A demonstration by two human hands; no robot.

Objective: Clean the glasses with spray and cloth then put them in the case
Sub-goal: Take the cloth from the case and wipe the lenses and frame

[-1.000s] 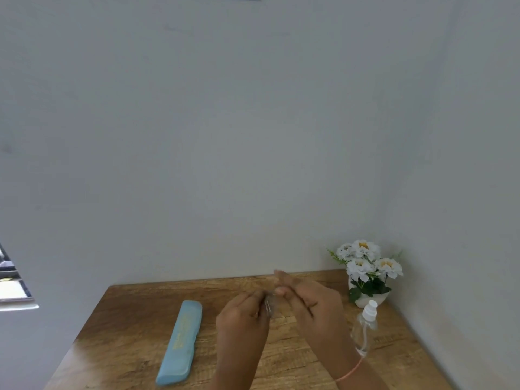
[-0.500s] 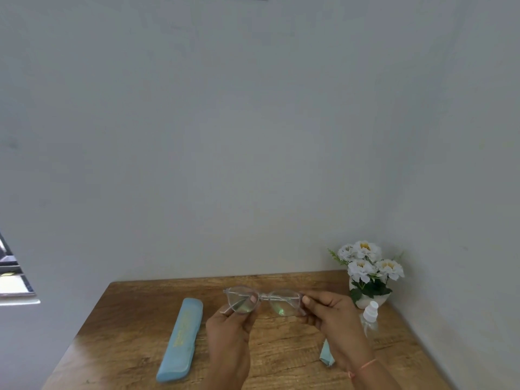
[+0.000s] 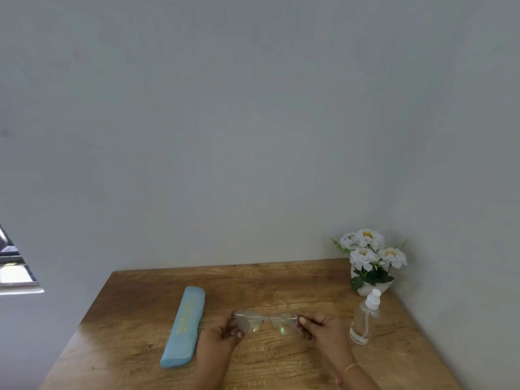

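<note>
You hold the glasses (image 3: 266, 320) between your left hand (image 3: 222, 334) and right hand (image 3: 320, 330), over the table (image 3: 126, 319). Left of that grip lies the case (image 3: 184, 327) — right of it stands the spray bottle (image 3: 364, 319), the flower pot (image 3: 368, 260) behind.

A wooden table (image 3: 281, 280) with visible grain and knots, brown and slightly glossy near its left edge. Near that edge lies a smooth, matt pale-blue case (image 3: 184, 327), plastic-looking, with faint gold lettering. The glasses (image 3: 264, 320) have clear, transparent lenses that catch greenish reflections in a thin clear frame. By the right edge stands a clear spray bottle (image 3: 364, 319) with a white plastic nozzle. In the far right corner, white flowers (image 3: 368, 250) sit in a smooth white pot. The wall (image 3: 253, 136) is matt grey.
</note>
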